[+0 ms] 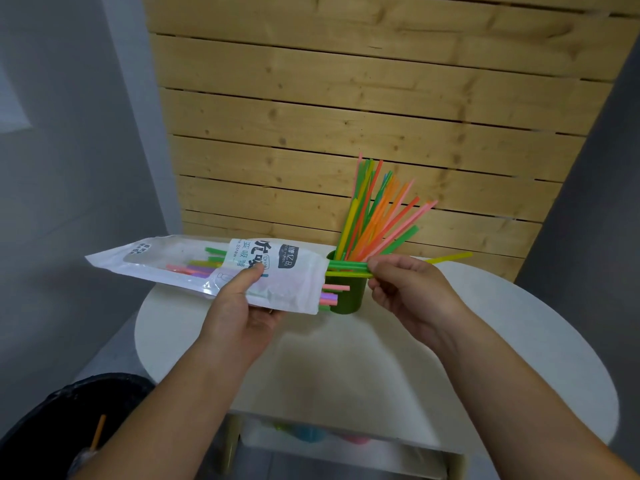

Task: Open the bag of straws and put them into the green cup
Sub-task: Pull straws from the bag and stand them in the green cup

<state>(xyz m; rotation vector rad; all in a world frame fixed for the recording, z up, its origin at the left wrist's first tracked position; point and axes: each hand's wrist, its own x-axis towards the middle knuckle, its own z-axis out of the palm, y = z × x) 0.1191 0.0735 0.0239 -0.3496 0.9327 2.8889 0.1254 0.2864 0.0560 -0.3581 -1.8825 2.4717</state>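
My left hand (239, 306) holds a white and clear straw bag (194, 265) level above the table, its open end facing right. Pink, purple and green straws stick out of that end (334, 294). My right hand (405, 289) pinches a green and a yellow straw (349, 268) that reach from the bag's mouth past my fingers to the right. Behind them stands the green cup (349, 299) on the white round table (485, 323). Several orange, pink, yellow and green straws (377, 216) fan upward out of the cup.
A wooden slat wall (346, 116) rises right behind the table. A black bin (69, 427) with an orange straw in it sits at the lower left on the floor. A lower shelf under the table holds coloured cups (311, 434).
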